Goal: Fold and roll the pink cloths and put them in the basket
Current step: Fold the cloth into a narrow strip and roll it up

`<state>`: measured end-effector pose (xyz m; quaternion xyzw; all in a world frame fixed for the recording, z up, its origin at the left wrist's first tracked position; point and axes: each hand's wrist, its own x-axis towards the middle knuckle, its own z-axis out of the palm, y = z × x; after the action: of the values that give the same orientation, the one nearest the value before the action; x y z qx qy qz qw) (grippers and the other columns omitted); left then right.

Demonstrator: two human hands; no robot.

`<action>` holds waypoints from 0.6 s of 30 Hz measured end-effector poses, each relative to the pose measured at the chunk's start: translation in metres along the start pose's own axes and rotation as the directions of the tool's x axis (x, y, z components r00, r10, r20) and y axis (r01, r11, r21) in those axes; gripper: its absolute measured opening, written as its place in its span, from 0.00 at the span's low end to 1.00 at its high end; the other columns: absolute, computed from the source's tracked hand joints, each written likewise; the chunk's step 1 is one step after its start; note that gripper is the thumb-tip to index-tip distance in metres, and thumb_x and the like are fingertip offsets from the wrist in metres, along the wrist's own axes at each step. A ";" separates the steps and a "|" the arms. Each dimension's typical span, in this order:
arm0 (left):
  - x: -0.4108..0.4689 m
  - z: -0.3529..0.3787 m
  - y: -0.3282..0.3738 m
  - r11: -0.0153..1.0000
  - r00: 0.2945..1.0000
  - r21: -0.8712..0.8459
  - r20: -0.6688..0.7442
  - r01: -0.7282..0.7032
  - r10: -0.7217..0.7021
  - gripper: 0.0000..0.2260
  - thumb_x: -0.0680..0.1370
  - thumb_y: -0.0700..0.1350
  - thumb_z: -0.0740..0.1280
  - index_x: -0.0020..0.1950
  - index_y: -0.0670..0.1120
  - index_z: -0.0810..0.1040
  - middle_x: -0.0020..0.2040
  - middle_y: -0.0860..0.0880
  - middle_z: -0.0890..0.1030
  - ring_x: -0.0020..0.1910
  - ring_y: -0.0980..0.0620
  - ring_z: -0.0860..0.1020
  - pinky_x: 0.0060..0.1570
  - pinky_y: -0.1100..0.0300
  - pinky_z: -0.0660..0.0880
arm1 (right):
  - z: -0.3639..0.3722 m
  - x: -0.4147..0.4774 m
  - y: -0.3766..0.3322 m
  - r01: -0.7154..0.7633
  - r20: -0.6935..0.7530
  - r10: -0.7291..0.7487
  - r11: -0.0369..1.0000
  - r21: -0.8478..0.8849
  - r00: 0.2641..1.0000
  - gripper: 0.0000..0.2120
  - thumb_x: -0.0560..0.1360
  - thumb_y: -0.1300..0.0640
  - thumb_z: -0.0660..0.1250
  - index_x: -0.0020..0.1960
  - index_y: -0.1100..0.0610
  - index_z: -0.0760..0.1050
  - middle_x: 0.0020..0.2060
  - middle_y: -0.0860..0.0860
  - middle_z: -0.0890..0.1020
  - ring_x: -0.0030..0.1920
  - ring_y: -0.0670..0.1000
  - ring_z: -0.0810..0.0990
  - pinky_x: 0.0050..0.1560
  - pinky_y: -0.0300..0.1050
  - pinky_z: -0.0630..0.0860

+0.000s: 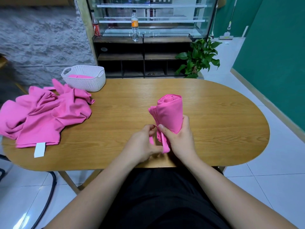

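The right grip (178, 134) is wrapped round the near end of the rolled pink cloth (170, 109), thumb on the left face and fingers curled behind. The roll's long axis runs from this grip straight away from the person. Its far end, where the spiral of layers shows, lies beyond the grip and seems to be just above the bench (214, 121) or resting on it. Just left of it, the left grip (145, 144) has its fingers curled on a loose strip (165, 144) of the same cloth that hangs from the roll's near end, so the roll looks not quite finished.

The white basket (89, 83) stands well away, beyond and to the left of both grips, with a pink cloth (80, 76) already lying in it. A pile of unfolded pink cloths (49, 113) lies further left of the left grip, and its far edge is just beside the basket.

The left grip is the nearer one to the basket, but the right one carries the roll. The likely move is therefore a reach across to the far left, once the strip is tucked in. If the strip stays loose, the roll may unwind on the way.
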<state>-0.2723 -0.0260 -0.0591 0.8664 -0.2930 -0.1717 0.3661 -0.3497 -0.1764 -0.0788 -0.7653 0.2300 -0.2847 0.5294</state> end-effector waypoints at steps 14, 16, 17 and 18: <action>0.000 0.019 0.000 0.998 0.985 0.046 -0.165 -0.043 0.049 0.42 0.67 0.58 0.81 0.74 0.54 0.64 0.53 0.51 0.86 0.51 0.45 0.84 0.47 0.53 0.78 | 0.020 -0.001 -0.008 -0.389 0.285 0.265 0.644 0.658 0.921 0.32 0.75 0.54 0.79 0.72 0.61 0.68 0.61 0.65 0.84 0.60 0.65 0.85 0.60 0.59 0.83; 0.001 0.015 -0.003 0.999 0.988 0.038 -0.153 -0.026 0.032 0.44 0.65 0.61 0.82 0.75 0.53 0.64 0.55 0.50 0.86 0.52 0.45 0.84 0.49 0.52 0.78 | 0.010 0.003 -0.013 -0.448 0.367 0.272 0.676 0.585 0.890 0.28 0.76 0.61 0.77 0.71 0.61 0.70 0.58 0.63 0.85 0.57 0.62 0.86 0.56 0.55 0.84; 0.002 0.011 -0.005 0.999 0.989 0.034 -0.146 -0.019 0.024 0.46 0.64 0.62 0.83 0.75 0.53 0.64 0.55 0.51 0.85 0.52 0.45 0.84 0.51 0.51 0.79 | 0.004 0.006 -0.017 -0.472 0.419 0.268 0.709 0.525 0.868 0.26 0.75 0.64 0.76 0.70 0.62 0.72 0.55 0.61 0.86 0.53 0.58 0.88 0.50 0.50 0.85; 0.003 0.008 -0.007 0.999 0.990 0.028 -0.139 -0.017 0.021 0.46 0.63 0.63 0.83 0.74 0.54 0.64 0.55 0.52 0.85 0.51 0.46 0.84 0.51 0.51 0.79 | -0.003 0.009 -0.021 -0.474 0.454 0.264 0.757 0.449 0.851 0.24 0.75 0.67 0.75 0.68 0.62 0.73 0.52 0.59 0.87 0.46 0.53 0.88 0.43 0.45 0.83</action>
<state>-0.2717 -0.0279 -0.0695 0.8783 -0.2773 -0.1035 0.3754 -0.3437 -0.1775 -0.0565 -0.5589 0.1861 -0.0793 0.8042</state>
